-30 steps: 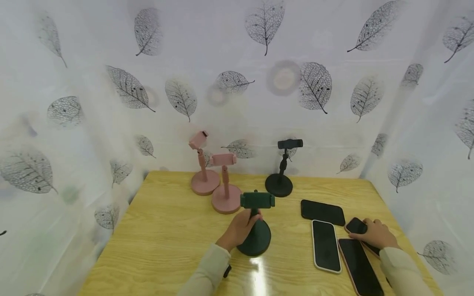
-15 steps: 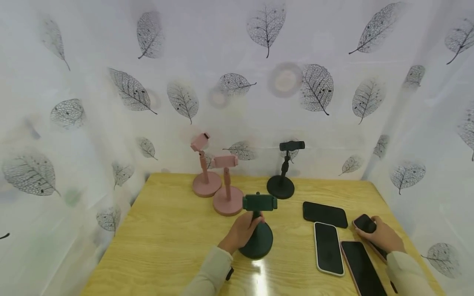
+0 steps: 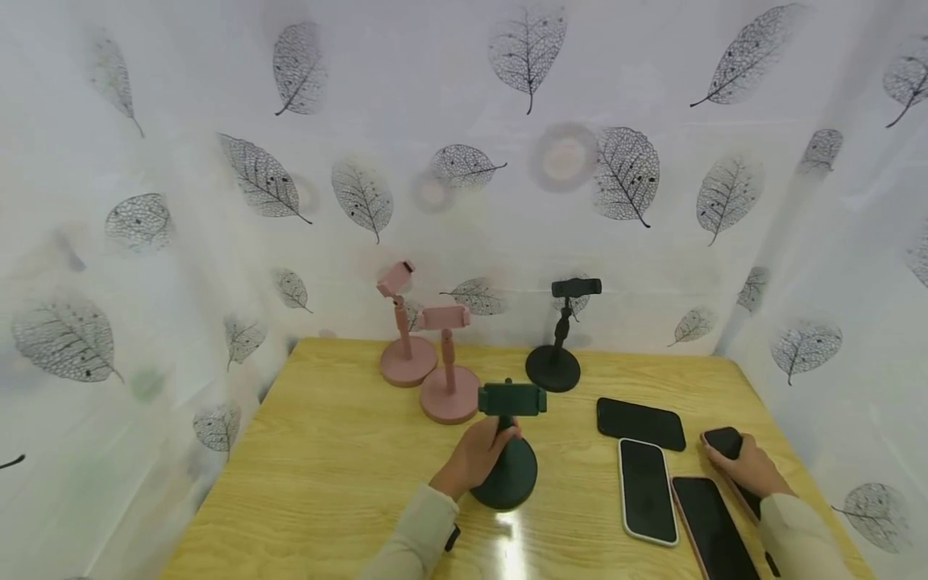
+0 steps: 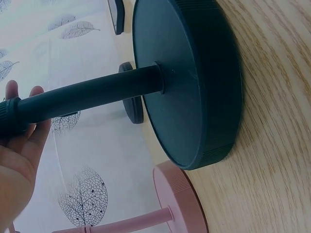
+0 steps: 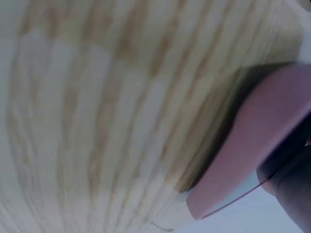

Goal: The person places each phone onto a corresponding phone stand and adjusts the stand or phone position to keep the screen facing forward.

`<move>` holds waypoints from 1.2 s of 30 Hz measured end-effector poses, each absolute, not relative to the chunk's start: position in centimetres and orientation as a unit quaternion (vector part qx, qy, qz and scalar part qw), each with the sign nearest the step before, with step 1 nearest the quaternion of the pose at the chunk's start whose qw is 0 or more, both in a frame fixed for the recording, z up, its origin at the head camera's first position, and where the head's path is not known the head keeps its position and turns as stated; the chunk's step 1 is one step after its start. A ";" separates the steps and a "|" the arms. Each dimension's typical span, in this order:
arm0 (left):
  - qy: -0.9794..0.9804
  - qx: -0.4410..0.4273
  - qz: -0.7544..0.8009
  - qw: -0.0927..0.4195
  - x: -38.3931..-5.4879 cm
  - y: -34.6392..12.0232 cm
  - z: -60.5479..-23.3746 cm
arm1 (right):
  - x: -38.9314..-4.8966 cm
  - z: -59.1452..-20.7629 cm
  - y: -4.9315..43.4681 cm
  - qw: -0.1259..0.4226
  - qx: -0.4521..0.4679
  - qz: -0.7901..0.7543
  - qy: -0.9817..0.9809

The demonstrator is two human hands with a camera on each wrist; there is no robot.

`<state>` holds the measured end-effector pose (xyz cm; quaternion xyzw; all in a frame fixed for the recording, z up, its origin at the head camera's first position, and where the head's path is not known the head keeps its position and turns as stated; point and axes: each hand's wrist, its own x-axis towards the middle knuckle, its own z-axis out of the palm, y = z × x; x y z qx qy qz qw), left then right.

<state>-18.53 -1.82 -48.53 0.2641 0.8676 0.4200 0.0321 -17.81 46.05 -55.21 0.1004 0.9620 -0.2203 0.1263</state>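
Observation:
My left hand (image 3: 471,459) grips the stem of a dark green phone stand (image 3: 511,400), its round base on the wooden table. In the left wrist view the fingers (image 4: 29,141) curl round the collar of the stand's stem. At the table's right side my right hand (image 3: 756,470) holds a smartphone (image 3: 722,441) with a pink edge, thumb on the near side. The hand covers the middle of this phone. The right wrist view shows the phone's pink case (image 5: 262,131) close up, beside the wood; whether it is fully off the table I cannot tell.
Left of the held phone lie a pink-edged phone (image 3: 714,524), a white-edged phone (image 3: 648,491) and a black phone (image 3: 641,424). Two pink phone stands (image 3: 450,395) and a black stand (image 3: 554,369) stand at the back, before a leaf-patterned curtain (image 3: 406,80).
My right hand has slid the held phone a little to the right, away from the other phones. The left hand keeps its grip on the green stand. The head view has shifted slightly.

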 end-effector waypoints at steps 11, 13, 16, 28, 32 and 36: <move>0.867 0.266 0.420 0.037 -18.6 -1.8 -48.7 | -17.3 -54.7 46.4 0.124 0.101 -0.224 0.961; 0.866 0.270 0.419 0.038 -18.6 -1.8 -48.7 | -17.0 -54.5 46.7 0.126 0.112 -0.217 0.961; 0.866 0.273 0.416 0.037 -18.6 -1.8 -48.7 | -16.5 -54.0 47.2 0.118 0.119 -0.212 0.963; 0.871 0.271 0.409 0.032 -18.7 -1.9 -48.3 | -15.8 -51.9 47.0 0.065 0.114 -0.221 0.966; 0.869 0.270 0.413 0.037 -18.6 -2.0 -48.2 | -15.4 -51.9 46.6 0.028 0.140 -0.245 0.959; 0.866 0.271 0.419 0.040 -18.5 -2.0 -48.2 | -15.0 -50.9 45.2 -0.001 0.154 -0.266 0.952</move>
